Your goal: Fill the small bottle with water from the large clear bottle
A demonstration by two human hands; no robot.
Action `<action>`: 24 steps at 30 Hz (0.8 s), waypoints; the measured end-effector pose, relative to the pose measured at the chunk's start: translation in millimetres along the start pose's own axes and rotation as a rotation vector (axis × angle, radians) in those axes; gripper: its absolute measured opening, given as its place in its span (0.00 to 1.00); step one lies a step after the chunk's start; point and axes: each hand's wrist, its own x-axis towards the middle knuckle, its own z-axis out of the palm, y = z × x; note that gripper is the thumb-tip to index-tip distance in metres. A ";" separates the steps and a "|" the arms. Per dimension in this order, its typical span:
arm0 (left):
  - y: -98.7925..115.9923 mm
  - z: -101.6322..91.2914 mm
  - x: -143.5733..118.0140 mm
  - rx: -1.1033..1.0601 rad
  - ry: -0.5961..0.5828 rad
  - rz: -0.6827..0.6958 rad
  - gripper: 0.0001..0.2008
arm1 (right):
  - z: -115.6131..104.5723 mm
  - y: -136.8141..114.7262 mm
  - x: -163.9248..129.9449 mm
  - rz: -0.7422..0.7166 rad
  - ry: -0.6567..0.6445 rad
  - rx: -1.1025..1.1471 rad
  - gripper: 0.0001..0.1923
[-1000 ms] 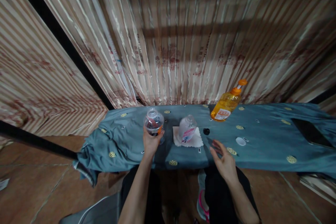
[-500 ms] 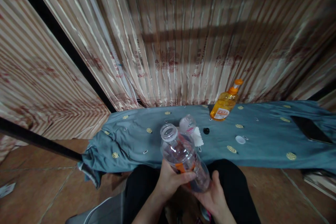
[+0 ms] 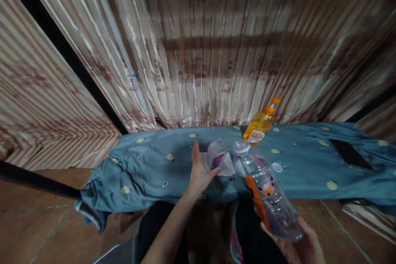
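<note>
My right hand point(image 3: 298, 243) grips the base of a clear, uncapped plastic bottle point(image 3: 266, 192) with an orange label, tilted with its mouth toward the table. My left hand point(image 3: 199, 171) reaches over the teal cloth, fingers spread, its thumb touching a second small clear bottle point(image 3: 215, 154) with a pink label. That bottle stands on a white tissue point(image 3: 227, 167).
A teal cloth point(image 3: 148, 165) covers the low table. An orange pump bottle point(image 3: 260, 123) stands at the back by the striped curtain. A white cap point(image 3: 277, 167) lies right of the tissue. A dark phone point(image 3: 349, 153) lies at far right. Tiled floor is below.
The orange-label bottle went from my left hand on the table to both hands over my lap, then to my right hand alone. My left hand moved forward to the small bottle.
</note>
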 end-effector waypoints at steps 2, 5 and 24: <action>-13.6 14.5 14.7 0.017 -0.045 -0.050 0.53 | -3.2 -10.1 4.5 -0.065 0.055 -0.045 0.20; -27.8 30.6 23.2 0.019 -0.071 -0.059 0.45 | -7.0 -20.1 10.7 -0.129 0.088 -0.139 0.21; -36.8 43.6 20.9 0.065 -0.136 0.033 0.29 | -8.2 -47.7 19.0 -0.215 0.098 -0.432 0.33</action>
